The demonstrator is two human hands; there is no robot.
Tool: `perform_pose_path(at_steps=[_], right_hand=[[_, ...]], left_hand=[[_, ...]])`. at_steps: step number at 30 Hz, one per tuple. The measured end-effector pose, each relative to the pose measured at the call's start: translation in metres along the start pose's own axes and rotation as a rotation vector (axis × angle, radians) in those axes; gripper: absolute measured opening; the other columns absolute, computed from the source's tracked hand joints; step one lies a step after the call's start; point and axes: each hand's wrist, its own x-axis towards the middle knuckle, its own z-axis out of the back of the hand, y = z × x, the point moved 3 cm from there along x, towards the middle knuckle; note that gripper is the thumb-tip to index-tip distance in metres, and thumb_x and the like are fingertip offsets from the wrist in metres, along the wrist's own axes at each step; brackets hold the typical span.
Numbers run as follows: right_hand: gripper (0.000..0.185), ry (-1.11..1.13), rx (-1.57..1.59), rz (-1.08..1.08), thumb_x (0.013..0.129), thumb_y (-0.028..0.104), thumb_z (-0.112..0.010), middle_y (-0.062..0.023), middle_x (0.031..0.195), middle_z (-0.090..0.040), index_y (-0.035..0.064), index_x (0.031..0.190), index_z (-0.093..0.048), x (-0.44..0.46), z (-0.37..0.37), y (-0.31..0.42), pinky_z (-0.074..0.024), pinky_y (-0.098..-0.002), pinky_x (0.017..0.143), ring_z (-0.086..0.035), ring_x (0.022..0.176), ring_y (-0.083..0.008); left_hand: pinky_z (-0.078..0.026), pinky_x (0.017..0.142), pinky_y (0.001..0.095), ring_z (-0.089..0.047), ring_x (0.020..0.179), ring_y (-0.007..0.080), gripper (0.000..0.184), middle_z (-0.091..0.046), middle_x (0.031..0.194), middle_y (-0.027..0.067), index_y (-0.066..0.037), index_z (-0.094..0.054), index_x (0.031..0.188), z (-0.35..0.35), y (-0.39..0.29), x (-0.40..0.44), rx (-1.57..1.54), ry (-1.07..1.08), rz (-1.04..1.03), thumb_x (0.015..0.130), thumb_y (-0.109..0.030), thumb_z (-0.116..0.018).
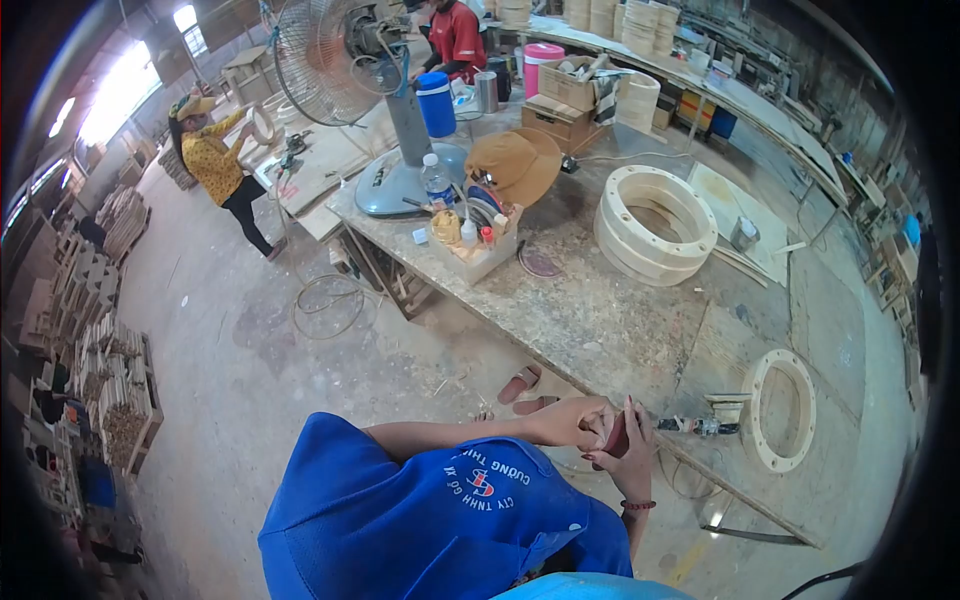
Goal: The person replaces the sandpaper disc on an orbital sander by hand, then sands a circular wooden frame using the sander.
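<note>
Close to my body, at the table's front edge, my left hand (590, 425) and my right hand (633, 456) meet around a small dark red piece (617, 436). Fingers of both hands are bent against it, and its far side is partly hidden by them. A red bead bracelet circles the wrist of my right hand. Just beyond, a power tool (705, 427) lies on the table (600, 340), next to a pale wooden ring with holes (779, 410) at the right. Farther back stands a thicker stack of pale rings (656, 225).
A fan (405, 140), a tray of bottles (470, 250), a brown cap (515, 165) and a metal can (744, 234) stand farther back. One person in yellow (215, 160) stands at the left, another in red (457, 40) behind. Wood stacks line the left.
</note>
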Motion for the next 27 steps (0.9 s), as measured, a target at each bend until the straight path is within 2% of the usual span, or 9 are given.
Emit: perform_pose_path(at_steps=[5, 8, 11, 17, 21, 24, 27], right_hand=[[0.114, 0.046, 0.168, -0.008, 0.057, 0.041, -0.090, -0.0267, 0.150, -0.035, 0.0075, 0.152, -0.038, 0.012, -0.003, 0.008, -0.0318, -0.0478, 0.113, -0.035, 0.140, -0.0406], [0.114, 0.013, 0.212, -0.040, 0.057, 0.039, -0.090, -0.0253, 0.149, -0.036, 0.0072, 0.153, -0.036, 0.017, 0.001, 0.010, -0.0325, -0.0471, 0.113, -0.036, 0.139, -0.0397], [0.113, -0.040, 0.176, -0.050, 0.058, 0.038, -0.089, -0.0247, 0.148, -0.039, 0.0062, 0.152, -0.036, 0.017, 0.003, 0.007, -0.0347, -0.0446, 0.112, -0.039, 0.138, -0.0382], [0.112, -0.035, 0.137, -0.056, 0.059, 0.041, -0.088, -0.0242, 0.147, -0.041, 0.0055, 0.152, -0.037, 0.009, 0.001, 0.001, -0.0341, -0.0440, 0.113, -0.039, 0.138, -0.0374], [0.113, -0.014, 0.160, -0.076, 0.060, 0.044, -0.087, -0.0238, 0.148, -0.040, 0.0034, 0.152, -0.036, 0.008, 0.003, 0.003, -0.0327, -0.0446, 0.114, -0.038, 0.139, -0.0375], [0.114, -0.004, 0.200, -0.076, 0.057, 0.039, -0.090, -0.0260, 0.148, -0.036, 0.0069, 0.153, -0.037, 0.006, 0.000, -0.004, -0.0317, -0.0458, 0.114, -0.035, 0.140, -0.0398], [0.113, 0.010, 0.249, -0.070, 0.057, 0.040, -0.090, -0.0270, 0.148, -0.037, 0.0067, 0.152, -0.038, 0.007, 0.001, -0.001, -0.0317, -0.0460, 0.114, -0.035, 0.140, -0.0404]], left_hand=[[-0.052, 0.079, 0.0279, -0.065, 0.087, 0.0133, 0.026, -0.069, 0.093, 0.0102, -0.002, -0.052, 0.112, 0.005, 0.010, 0.002, 0.181, -0.069, -0.029, 0.090, -0.003, -0.066], [-0.053, 0.078, 0.0280, -0.066, 0.088, 0.0133, 0.030, -0.070, 0.096, 0.0110, -0.002, -0.049, 0.117, 0.008, 0.011, 0.002, -0.027, -0.099, -0.036, 0.092, -0.006, -0.066], [-0.055, 0.075, 0.0284, -0.067, 0.087, 0.0142, 0.035, -0.070, 0.098, 0.0121, -0.002, -0.047, 0.120, 0.007, 0.003, 0.000, -0.176, -0.148, 0.056, 0.092, -0.007, -0.068], [-0.058, 0.073, 0.0289, -0.069, 0.085, 0.0151, 0.039, -0.071, 0.097, 0.0134, -0.001, -0.047, 0.121, 0.009, 0.013, 0.008, -0.058, -0.079, 0.062, 0.091, -0.008, -0.070], [-0.058, 0.073, 0.0280, -0.069, 0.084, 0.0140, 0.036, -0.071, 0.095, 0.0129, -0.001, -0.049, 0.120, 0.007, 0.006, 0.007, -0.093, -0.053, 0.083, 0.091, -0.007, -0.070], [-0.058, 0.073, 0.0275, -0.069, 0.084, 0.0134, 0.034, -0.071, 0.095, 0.0125, -0.001, -0.050, 0.118, 0.007, 0.005, 0.007, -0.121, -0.042, 0.084, 0.091, -0.006, -0.069], [-0.056, 0.073, 0.0271, -0.068, 0.085, 0.0121, 0.033, -0.071, 0.095, 0.0113, -0.001, -0.051, 0.118, 0.008, 0.009, 0.007, -0.107, -0.032, 0.069, 0.091, -0.006, -0.069]])
